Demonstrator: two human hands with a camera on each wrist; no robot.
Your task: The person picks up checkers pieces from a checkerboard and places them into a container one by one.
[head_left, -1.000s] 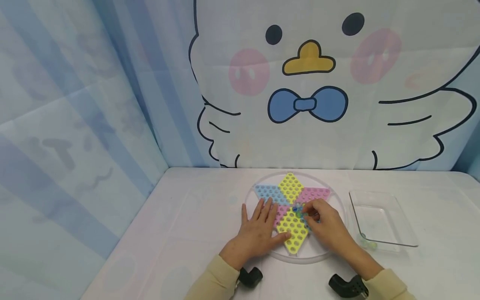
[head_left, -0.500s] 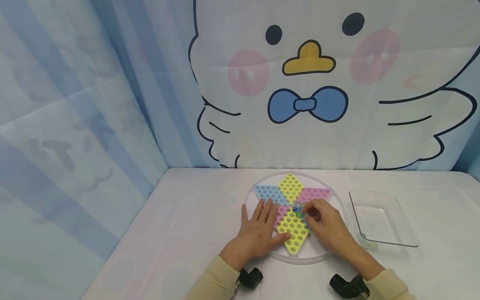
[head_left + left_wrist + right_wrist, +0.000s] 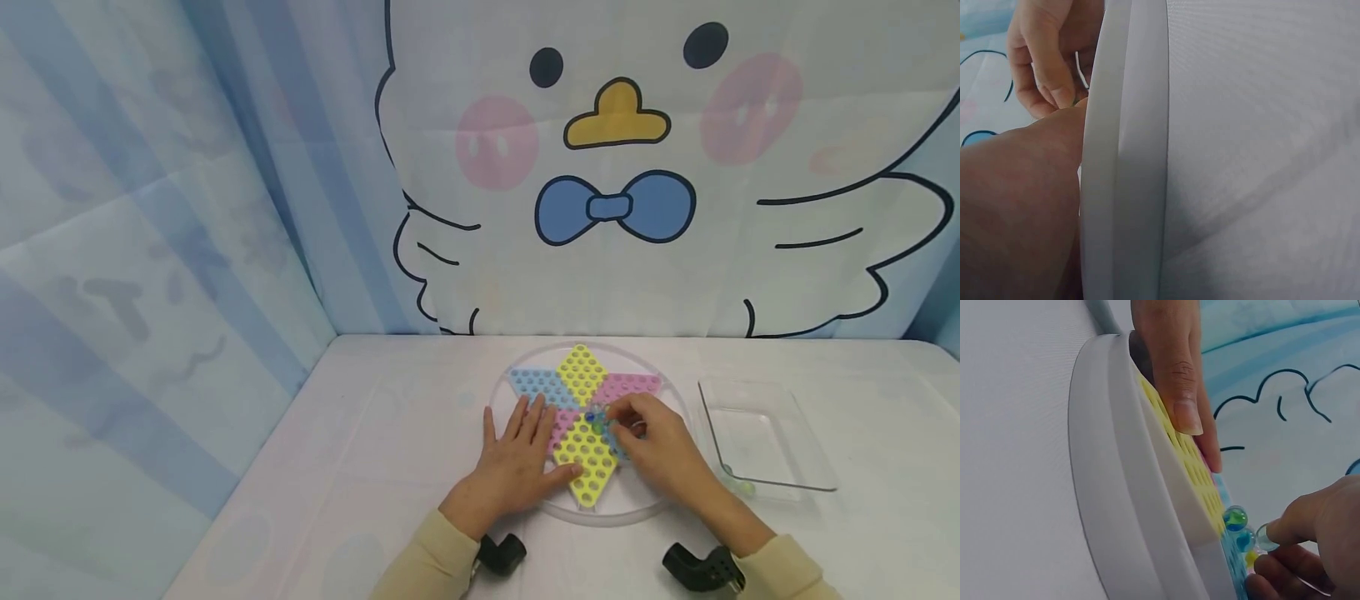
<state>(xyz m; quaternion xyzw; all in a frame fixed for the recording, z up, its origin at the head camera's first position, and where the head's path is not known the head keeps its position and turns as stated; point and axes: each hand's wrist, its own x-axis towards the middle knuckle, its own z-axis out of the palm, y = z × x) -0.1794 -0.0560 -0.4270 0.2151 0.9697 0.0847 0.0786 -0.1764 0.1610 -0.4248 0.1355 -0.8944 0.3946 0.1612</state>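
Observation:
A round white Chinese checkers board (image 3: 615, 520) with a star of yellow, pink and blue holed sections lies on the table. My left hand (image 3: 510, 467) rests on its left side, fingers spread and straight, thumb over the near yellow section. Over the blue section at the right, my right hand (image 3: 660, 446) pinches a clear marble (image 3: 1264, 539) in the right wrist view. Right beside it sit a green-and-blue marble (image 3: 1235, 517) and a blue marble (image 3: 1245, 540), with a bit of yellow behind. In the left wrist view the board's edge hides most of the work.
To the right of the board stands a clear square dish (image 3: 780, 484), with a few marbles (image 3: 745, 488) at its near left corner. Dark wrist mounts (image 3: 502, 556) sit below both wrists. A printed curtain (image 3: 615, 283) hangs behind the table.
My right hand has shifted slightly to the right, uncovering a little more of the blue section. My left hand has stayed in place.

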